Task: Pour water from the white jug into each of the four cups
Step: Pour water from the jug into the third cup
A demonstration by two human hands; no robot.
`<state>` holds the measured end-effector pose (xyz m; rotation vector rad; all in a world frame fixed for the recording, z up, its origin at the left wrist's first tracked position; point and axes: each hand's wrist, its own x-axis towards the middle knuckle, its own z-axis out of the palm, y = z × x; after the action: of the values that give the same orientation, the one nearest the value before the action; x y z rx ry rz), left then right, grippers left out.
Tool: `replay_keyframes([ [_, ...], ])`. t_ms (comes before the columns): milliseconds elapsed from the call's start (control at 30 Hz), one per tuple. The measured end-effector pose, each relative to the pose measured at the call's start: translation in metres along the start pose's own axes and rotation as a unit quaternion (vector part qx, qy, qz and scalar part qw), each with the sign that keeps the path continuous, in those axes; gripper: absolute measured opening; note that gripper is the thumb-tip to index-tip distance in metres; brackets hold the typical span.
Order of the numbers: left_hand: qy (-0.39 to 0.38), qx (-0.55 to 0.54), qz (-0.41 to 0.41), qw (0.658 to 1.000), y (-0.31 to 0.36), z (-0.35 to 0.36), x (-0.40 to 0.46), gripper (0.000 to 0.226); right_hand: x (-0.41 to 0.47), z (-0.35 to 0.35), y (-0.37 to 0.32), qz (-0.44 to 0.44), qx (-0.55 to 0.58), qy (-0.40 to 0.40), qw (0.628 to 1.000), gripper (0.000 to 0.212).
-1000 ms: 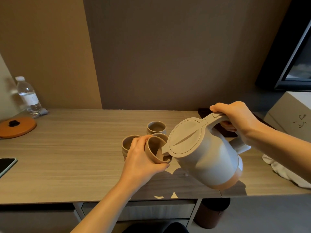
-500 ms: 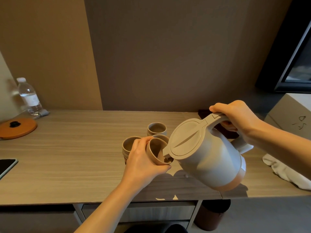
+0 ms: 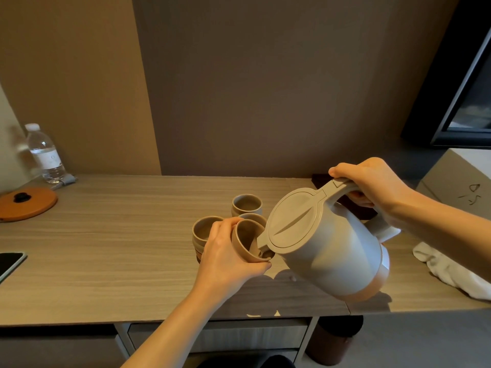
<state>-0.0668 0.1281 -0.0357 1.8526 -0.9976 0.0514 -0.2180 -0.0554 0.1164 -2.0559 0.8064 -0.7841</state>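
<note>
We have the white jug [image 3: 326, 248] tipped steeply toward the left, our right hand [image 3: 372, 187] wrapped round its handle, thumb on top. Our left hand [image 3: 225, 258] curls round one cup [image 3: 248, 241], held off the desk [image 3: 106, 248] and tilted toward the spout, which sits just inside its rim. Water seems to be pooling at the lower lip — hard to be sure.

The other three cups stand on the desk behind: one at the back [image 3: 246, 205], one at left [image 3: 204, 231] beside our knuckles, one [image 3: 252, 217] mostly hidden behind the held cup.

Risks, as we judge them: the held cup leans so far that it could spill over its low edge before filling; a faster tilt of the jug could overshoot onto the desk; our left hand could knock the left cup when setting down.

Writing: the water bottle [image 3: 45, 155] carries a pale label, unreadable. The box [image 3: 462, 187] at far right has dark hand-drawn marks — not legible. No brand shows on the jug.
</note>
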Motion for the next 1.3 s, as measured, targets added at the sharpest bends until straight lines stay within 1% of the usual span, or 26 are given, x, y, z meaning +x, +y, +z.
replay_keyframes([
  [367,0.006,0.001,-0.01,1.0,-0.0014,0.001,0.0006,0.086,0.0008,0.0007,-0.0025,-0.007,0.0,-0.005,1.0,0.036],
  [667,0.015,-0.004,-0.015,1.0,-0.0029,0.0009,-0.0015,0.084,0.0034,0.0036,-0.0033,-0.009,-0.011,-0.006,1.0,0.04],
  [1300,0.013,-0.016,-0.025,0.999,-0.0014,0.0019,-0.004,0.086,0.0066,0.0046,-0.0032,-0.019,-0.029,-0.003,0.999,0.039],
])
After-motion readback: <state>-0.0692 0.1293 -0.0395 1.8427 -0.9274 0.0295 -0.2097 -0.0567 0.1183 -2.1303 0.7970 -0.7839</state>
